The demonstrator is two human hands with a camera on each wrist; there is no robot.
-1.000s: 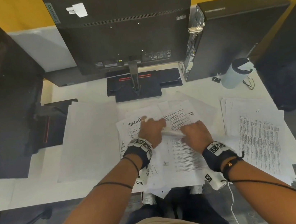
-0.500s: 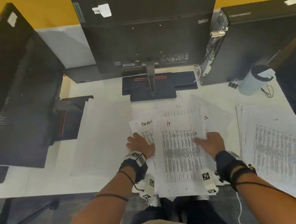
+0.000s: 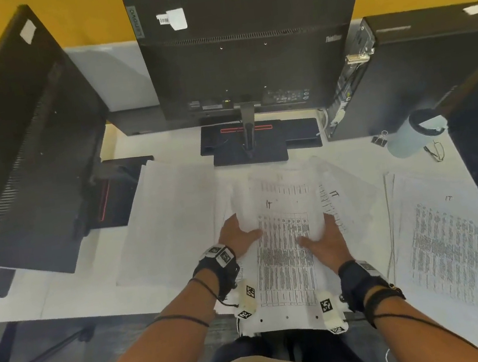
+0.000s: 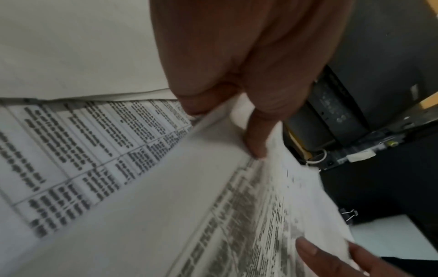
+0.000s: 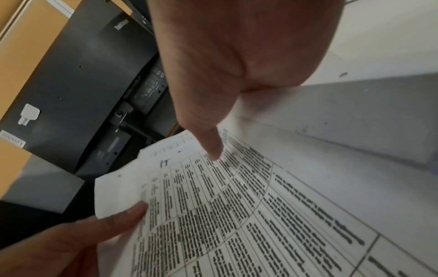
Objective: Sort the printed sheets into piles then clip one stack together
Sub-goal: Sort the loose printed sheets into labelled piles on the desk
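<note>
I hold one printed sheet (image 3: pixel 284 254), a table with a handwritten "IT" at its top, just above the middle pile (image 3: pixel 343 197) of mixed sheets. My left hand (image 3: pixel 239 235) pinches its left edge, thumb (image 4: pixel 255 142) on top and fingers underneath. My right hand (image 3: pixel 324 239) pinches the right edge, its thumb (image 5: pixel 208 144) pressing on the print. A pile of "IT" sheets (image 3: pixel 446 244) lies to the right. On the left is a pile of blank-side-up sheets (image 3: pixel 170 220). A black binder clip (image 3: pixel 379 138) sits at the back right.
A monitor (image 3: pixel 244 49) on its stand faces away behind the paper. A computer tower (image 3: pixel 429 64) and a pale cup (image 3: pixel 414 135) are at the back right. Another dark monitor (image 3: pixel 14 149) stands at the left. The desk's front edge (image 3: pixel 96 309) is close to me.
A second ago both hands were peeling a sheet off the middle pile. The sheet now hangs lifted between my hands, held by its two side edges.
</note>
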